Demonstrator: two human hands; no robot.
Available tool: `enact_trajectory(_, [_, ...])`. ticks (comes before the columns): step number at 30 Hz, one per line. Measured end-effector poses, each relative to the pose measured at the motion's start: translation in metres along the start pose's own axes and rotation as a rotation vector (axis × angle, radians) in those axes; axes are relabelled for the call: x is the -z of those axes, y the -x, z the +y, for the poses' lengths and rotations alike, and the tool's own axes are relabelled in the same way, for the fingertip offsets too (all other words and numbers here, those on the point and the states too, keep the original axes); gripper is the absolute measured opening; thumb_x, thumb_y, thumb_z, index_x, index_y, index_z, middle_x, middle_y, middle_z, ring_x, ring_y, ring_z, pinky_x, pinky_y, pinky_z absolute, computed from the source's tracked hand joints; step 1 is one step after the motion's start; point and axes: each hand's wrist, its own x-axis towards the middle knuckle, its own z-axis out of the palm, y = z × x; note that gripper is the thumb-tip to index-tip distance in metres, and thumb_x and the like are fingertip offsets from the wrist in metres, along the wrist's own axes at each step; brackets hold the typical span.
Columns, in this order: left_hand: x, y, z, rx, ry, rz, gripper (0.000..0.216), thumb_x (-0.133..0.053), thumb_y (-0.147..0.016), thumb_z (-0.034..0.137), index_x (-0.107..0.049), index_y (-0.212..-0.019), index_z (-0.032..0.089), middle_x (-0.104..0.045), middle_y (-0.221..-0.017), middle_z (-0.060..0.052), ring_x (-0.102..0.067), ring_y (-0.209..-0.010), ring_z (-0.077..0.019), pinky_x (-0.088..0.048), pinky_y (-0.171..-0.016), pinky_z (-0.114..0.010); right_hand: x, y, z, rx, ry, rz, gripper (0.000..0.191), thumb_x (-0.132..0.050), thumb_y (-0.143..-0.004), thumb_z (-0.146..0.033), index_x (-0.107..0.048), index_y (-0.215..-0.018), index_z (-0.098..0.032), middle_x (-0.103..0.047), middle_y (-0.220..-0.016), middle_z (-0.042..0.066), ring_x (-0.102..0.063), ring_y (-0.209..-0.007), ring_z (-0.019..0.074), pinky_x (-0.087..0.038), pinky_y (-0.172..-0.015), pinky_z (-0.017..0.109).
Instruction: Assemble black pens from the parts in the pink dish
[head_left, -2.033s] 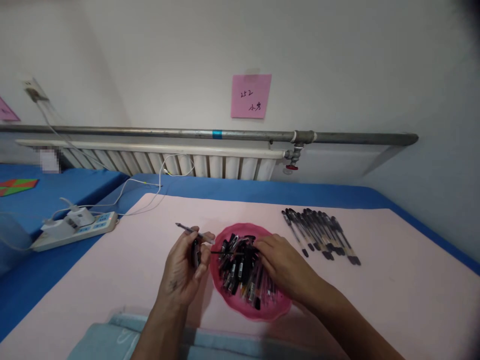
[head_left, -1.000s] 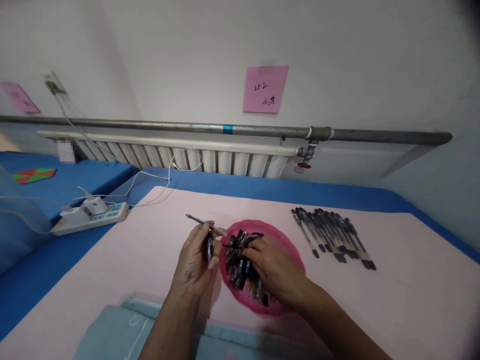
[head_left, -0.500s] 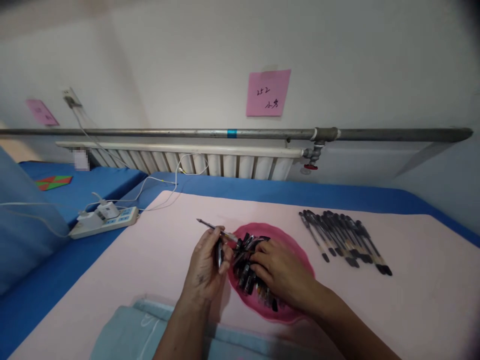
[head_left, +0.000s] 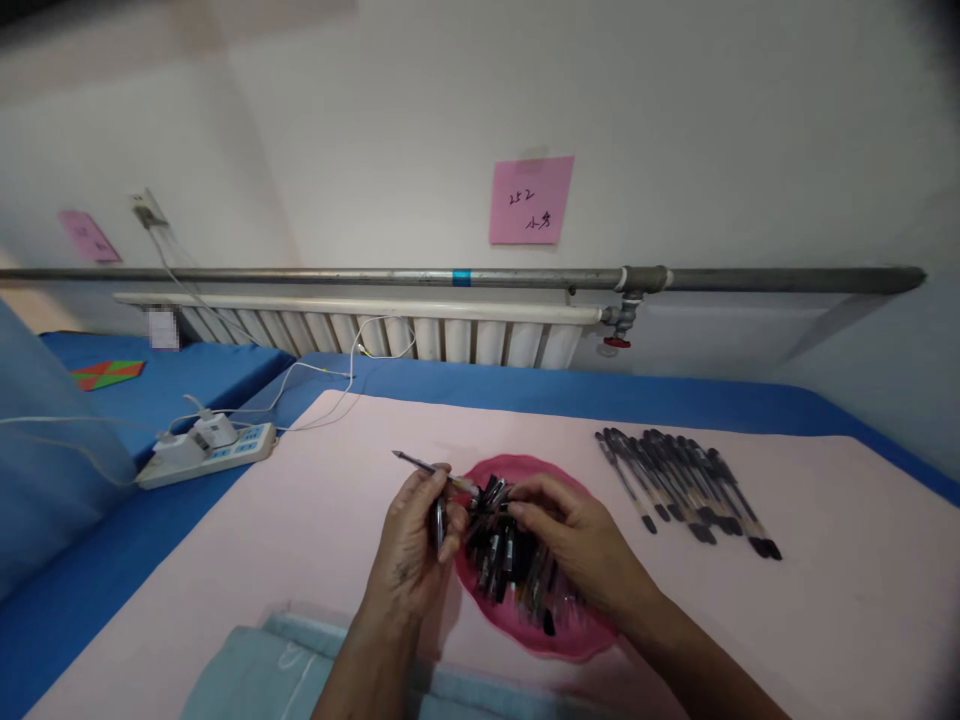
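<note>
My left hand (head_left: 420,535) is closed round an uncapped gel pen (head_left: 416,462), its tip pointing up and to the left. Another dark pen-like piece (head_left: 439,522) lies against the fingers of the same hand. Over the pink plate (head_left: 517,640), the thumb and fingertips of my right hand (head_left: 577,530) pinch together at a small dark piece; its kind is too unclear to name. Black pen parts and caps (head_left: 495,560) are heaped in the plate, partly hidden by both hands.
Several black capped pens (head_left: 675,485) lie side by side on the pink sheet (head_left: 840,560), right of the plate. Light blue folded cloth (head_left: 255,660) is at the front edge. To the left, a power strip (head_left: 247,440) with chargers and white cables rests on the blue surface.
My right hand has lifted slightly from the heap, and its thumb and fingers now meet in a pinch. My left hand keeps its hold on the pen. The view has tilted up a little.
</note>
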Motion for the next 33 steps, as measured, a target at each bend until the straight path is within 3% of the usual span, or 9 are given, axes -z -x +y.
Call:
enact_trajectory(4, [-0.001,0.001,-0.005,-0.020,-0.067,-0.030,0.026,-0.070,-0.067,0.023,-0.052,-0.083,0.015,-0.065,-0.070,-0.001,-0.047,-0.038,-0.0032,-0.022,-0.026,-0.010,-0.003,0.003,-0.012,-0.051,-0.243,0.110,0.006,-0.062,-0.068,-0.025,-0.061,-0.073,-0.022,-0.059,-0.065,-0.005,-0.056,-0.063,0.0122,-0.045,-0.062,0.025])
enact_trajectory(11, [-0.006,0.005,-0.012,-0.031,-0.104,-0.044,0.022,-0.069,-0.070,0.027,-0.053,-0.077,0.014,-0.060,-0.054,0.003,-0.043,-0.034,-0.0018,-0.022,-0.030,-0.010,-0.006,0.006,-0.011,-0.012,-0.246,0.121,0.007,-0.061,-0.070,-0.025,-0.061,-0.075,-0.021,-0.062,-0.068,-0.004,-0.059,-0.065,0.0129,-0.048,-0.063,0.026])
enact_trajectory(15, [-0.009,0.006,-0.013,-0.043,-0.095,-0.028,0.022,-0.070,-0.069,0.027,-0.053,-0.078,0.015,-0.062,-0.056,0.002,-0.042,-0.034,-0.0011,-0.023,-0.030,-0.010,-0.005,0.007,-0.007,0.061,-0.156,0.134,0.007,-0.059,-0.073,-0.027,-0.061,-0.076,-0.022,-0.064,-0.071,-0.002,-0.061,-0.067,0.0147,-0.051,-0.061,0.028])
enact_trajectory(21, [-0.012,0.008,-0.014,-0.043,-0.125,-0.005,0.027,-0.073,-0.065,0.029,-0.053,-0.078,0.015,-0.060,-0.053,0.004,-0.046,-0.036,-0.0030,-0.023,-0.029,-0.009,0.000,0.008,-0.006,0.287,0.161,0.153,0.010,-0.054,-0.080,-0.025,-0.063,-0.082,-0.022,-0.068,-0.077,0.000,-0.063,-0.071,0.0153,-0.051,-0.067,0.029])
enact_trajectory(28, [-0.012,0.008,-0.015,-0.040,-0.115,-0.014,0.028,-0.073,-0.064,0.029,-0.053,-0.077,0.014,-0.064,-0.059,0.001,-0.042,-0.034,-0.0015,-0.021,-0.029,-0.010,-0.002,0.007,0.002,0.191,0.103,0.118,0.011,-0.051,-0.082,-0.028,-0.060,-0.082,-0.021,-0.060,-0.063,-0.003,-0.057,-0.055,0.0129,-0.048,-0.052,0.025])
enact_trajectory(33, [-0.011,0.007,-0.015,-0.019,-0.129,-0.005,0.030,-0.074,-0.062,0.031,-0.054,-0.075,0.014,-0.064,-0.059,-0.001,-0.043,-0.034,-0.0019,-0.020,-0.029,-0.011,-0.001,0.008,0.001,0.289,0.257,0.059,0.012,-0.050,-0.085,-0.025,-0.058,-0.093,-0.022,-0.066,-0.081,0.002,-0.061,-0.070,0.0162,-0.050,-0.063,0.030])
